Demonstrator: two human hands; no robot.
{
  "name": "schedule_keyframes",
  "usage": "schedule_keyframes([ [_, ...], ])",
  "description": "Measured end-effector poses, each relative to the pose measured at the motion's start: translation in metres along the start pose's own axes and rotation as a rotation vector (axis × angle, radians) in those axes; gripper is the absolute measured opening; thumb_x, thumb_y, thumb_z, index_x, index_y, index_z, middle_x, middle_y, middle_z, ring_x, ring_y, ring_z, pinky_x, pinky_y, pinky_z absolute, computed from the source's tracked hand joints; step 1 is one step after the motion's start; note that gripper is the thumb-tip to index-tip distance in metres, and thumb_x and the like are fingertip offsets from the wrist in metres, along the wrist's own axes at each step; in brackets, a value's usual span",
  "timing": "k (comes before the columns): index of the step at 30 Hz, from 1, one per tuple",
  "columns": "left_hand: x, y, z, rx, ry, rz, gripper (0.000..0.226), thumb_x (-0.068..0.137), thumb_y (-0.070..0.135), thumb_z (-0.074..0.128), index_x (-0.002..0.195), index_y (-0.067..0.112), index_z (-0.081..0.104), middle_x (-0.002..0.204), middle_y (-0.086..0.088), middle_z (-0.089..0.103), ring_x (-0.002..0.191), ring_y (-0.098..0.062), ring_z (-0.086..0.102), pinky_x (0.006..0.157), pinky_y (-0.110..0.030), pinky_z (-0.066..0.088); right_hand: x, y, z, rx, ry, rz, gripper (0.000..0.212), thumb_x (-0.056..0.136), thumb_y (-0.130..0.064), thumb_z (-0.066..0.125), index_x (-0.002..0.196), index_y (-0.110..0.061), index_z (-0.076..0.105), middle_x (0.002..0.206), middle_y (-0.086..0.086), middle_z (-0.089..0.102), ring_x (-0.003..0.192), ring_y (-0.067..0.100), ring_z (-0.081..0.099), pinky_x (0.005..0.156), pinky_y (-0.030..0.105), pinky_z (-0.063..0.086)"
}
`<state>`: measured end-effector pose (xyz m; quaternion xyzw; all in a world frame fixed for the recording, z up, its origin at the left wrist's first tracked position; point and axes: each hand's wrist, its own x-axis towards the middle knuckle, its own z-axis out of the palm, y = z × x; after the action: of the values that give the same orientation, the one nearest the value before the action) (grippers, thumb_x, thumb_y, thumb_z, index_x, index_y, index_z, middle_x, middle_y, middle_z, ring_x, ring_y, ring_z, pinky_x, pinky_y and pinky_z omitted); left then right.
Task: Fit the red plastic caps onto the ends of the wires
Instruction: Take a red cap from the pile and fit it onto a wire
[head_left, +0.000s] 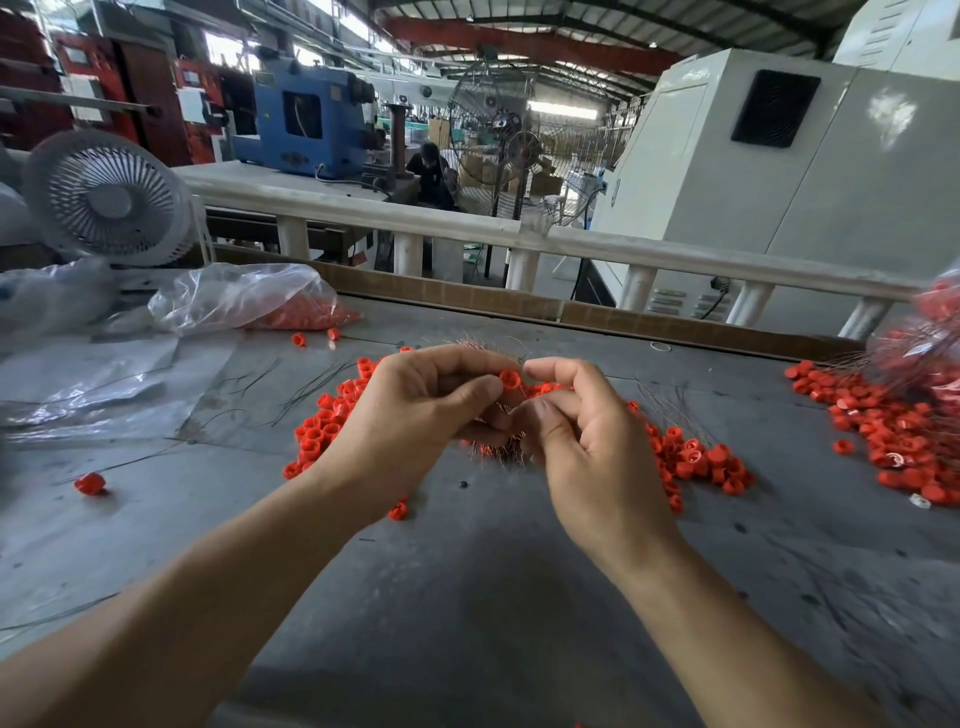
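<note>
My left hand pinches a red plastic cap between thumb and forefinger and also grips a bundle of thin wires whose ends fan out above and below the fist. My right hand meets it from the right, its forefinger and thumb curled in at the cap and the wires; what they pinch is hidden. Under both hands a heap of loose red caps is spread over the grey table.
A second pile of red caps with wires lies at the right edge. A clear plastic bag of caps and a white desk fan stand at the back left. Loose wires and stray caps lie at the left.
</note>
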<state>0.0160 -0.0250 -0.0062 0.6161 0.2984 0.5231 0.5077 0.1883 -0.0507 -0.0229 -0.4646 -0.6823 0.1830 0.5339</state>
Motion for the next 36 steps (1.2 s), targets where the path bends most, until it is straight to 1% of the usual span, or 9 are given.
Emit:
schedule_keyframes([
  [2,0.000,0.000,0.000,-0.006,-0.007,0.003,0.020,0.098,0.002,0.060,0.109,0.010,0.075,0.095,-0.017,0.077,0.086,-0.031,0.074,0.079,-0.037,0.062,0.000,0.000,0.000,0.013,-0.008,0.007,0.028,0.104,-0.011,0.054,0.126,-0.029,0.058,0.091,-0.014,0.075,0.088,0.004,0.071,0.073,0.011,0.050],
  [10,-0.001,0.002,0.003,-0.132,-0.024,-0.018,0.019,0.094,0.005,0.062,0.110,0.004,0.072,0.099,-0.020,0.077,0.088,-0.030,0.076,0.076,-0.033,0.062,-0.001,0.000,-0.001,0.114,-0.035,0.069,0.046,0.104,-0.008,0.055,0.144,-0.029,0.048,0.110,-0.012,0.076,0.102,-0.001,0.071,0.086,0.015,0.054],
  [16,-0.002,0.003,0.005,-0.180,-0.043,-0.041,0.021,0.095,0.004,0.059,0.112,-0.003,0.069,0.103,-0.023,0.076,0.093,-0.034,0.076,0.080,-0.035,0.063,-0.001,0.003,-0.001,0.054,-0.076,0.086,0.052,0.102,-0.003,0.058,0.145,-0.029,0.047,0.110,-0.019,0.075,0.104,-0.004,0.070,0.087,0.011,0.051],
  [21,-0.002,0.004,0.004,-0.220,-0.058,-0.050,0.026,0.091,0.010,0.062,0.113,-0.003,0.068,0.106,-0.024,0.075,0.100,-0.035,0.075,0.082,-0.034,0.062,0.001,0.004,-0.002,-0.014,-0.123,0.086,0.052,0.101,-0.002,0.056,0.142,-0.033,0.051,0.116,-0.011,0.073,0.110,-0.003,0.067,0.092,0.017,0.052],
  [24,-0.001,0.004,0.003,-0.236,-0.054,-0.050,0.027,0.090,0.012,0.063,0.112,-0.002,0.067,0.105,-0.022,0.076,0.099,-0.032,0.075,0.078,-0.029,0.061,0.001,0.003,-0.004,-0.050,-0.083,0.075,0.054,0.097,0.000,0.055,0.139,-0.033,0.054,0.115,-0.022,0.068,0.109,-0.012,0.061,0.086,0.004,0.045],
  [27,0.001,0.003,0.002,-0.233,-0.009,-0.055,0.028,0.085,0.015,0.065,0.109,0.001,0.069,0.103,-0.021,0.076,0.098,-0.032,0.076,0.077,-0.029,0.061,0.006,0.008,-0.014,-0.236,0.040,0.095,0.038,0.095,-0.008,0.062,0.127,-0.029,0.063,0.105,-0.018,0.070,0.094,-0.004,0.064,0.078,0.008,0.047],
  [29,0.001,0.003,0.001,-0.233,-0.009,-0.058,0.026,0.085,0.015,0.066,0.108,0.002,0.070,0.104,-0.021,0.076,0.098,-0.033,0.075,0.076,-0.029,0.061,0.012,0.015,-0.026,-0.454,0.086,0.161,0.024,0.093,-0.014,0.065,0.112,-0.027,0.072,0.099,-0.013,0.073,0.088,0.004,0.065,0.081,0.023,0.052],
  [32,0.001,0.003,0.001,-0.233,-0.013,-0.063,0.026,0.085,0.014,0.066,0.108,0.002,0.070,0.104,-0.022,0.076,0.098,-0.033,0.075,0.075,-0.029,0.061,0.018,0.031,-0.045,-0.667,0.095,0.309,0.012,0.088,-0.019,0.067,0.097,-0.024,0.074,0.099,-0.004,0.073,0.095,0.020,0.067,0.082,0.031,0.052],
  [36,0.000,0.004,0.002,-0.227,-0.016,-0.066,0.028,0.085,0.015,0.066,0.109,0.001,0.069,0.104,-0.022,0.076,0.098,-0.033,0.075,0.075,-0.029,0.061,0.023,0.044,-0.056,-0.761,0.074,0.392,0.011,0.087,-0.032,0.075,0.096,-0.024,0.075,0.105,-0.001,0.071,0.104,0.024,0.065,0.086,0.033,0.051],
])
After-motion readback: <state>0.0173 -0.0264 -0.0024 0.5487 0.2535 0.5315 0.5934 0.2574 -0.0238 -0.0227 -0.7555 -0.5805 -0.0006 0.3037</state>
